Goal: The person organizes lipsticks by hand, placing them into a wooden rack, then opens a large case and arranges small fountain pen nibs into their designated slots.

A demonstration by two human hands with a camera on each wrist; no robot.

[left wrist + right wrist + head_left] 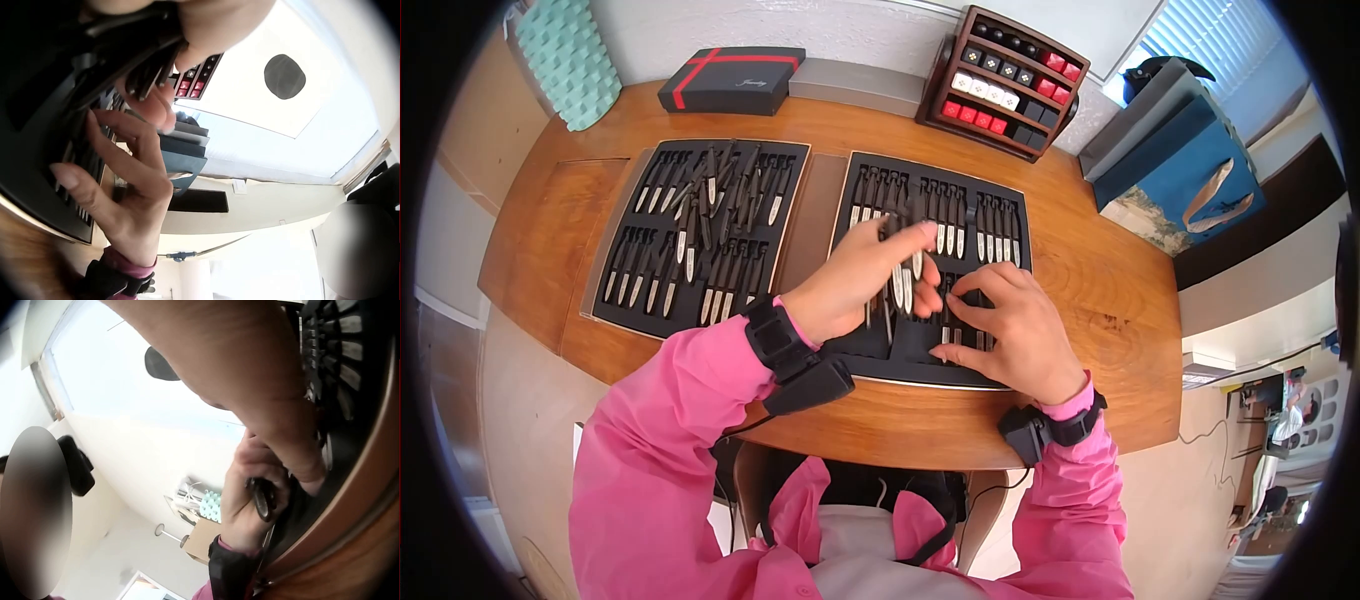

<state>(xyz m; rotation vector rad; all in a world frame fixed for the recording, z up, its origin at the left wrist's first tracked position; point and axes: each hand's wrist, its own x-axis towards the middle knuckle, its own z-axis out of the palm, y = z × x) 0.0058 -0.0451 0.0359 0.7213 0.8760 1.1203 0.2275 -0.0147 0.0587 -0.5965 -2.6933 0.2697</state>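
Note:
My left hand (pixel 850 280) grips a bunch of slim dark pieces with silver ends (pixel 903 285) above the right-hand black tray (pixel 855 345). Its thumb lies across the bunch, silver ends pointing down. Close beside it, my right hand (pixel 1025 325) reaches into the tray's lower right section. There its curled fingertips and thumb pinch a slim dark piece lengthwise, low at the slots; the hand's back partly hides it. In the left wrist view, the right hand (pixel 134 169) bends down to the tray with thumb and forefinger apart. Upright rows of like pieces (pixel 997 225) fill the upper slots.
A second black tray (pixel 625 310) on the left holds rows of such pieces, with a loose pile (pixel 712 195) across its top. Behind stand a dark gift box with red ribbon (pixel 735 80) and a wooden rack of small boxes (pixel 1000 85). Paper bags (pixel 1175 165) stand at right.

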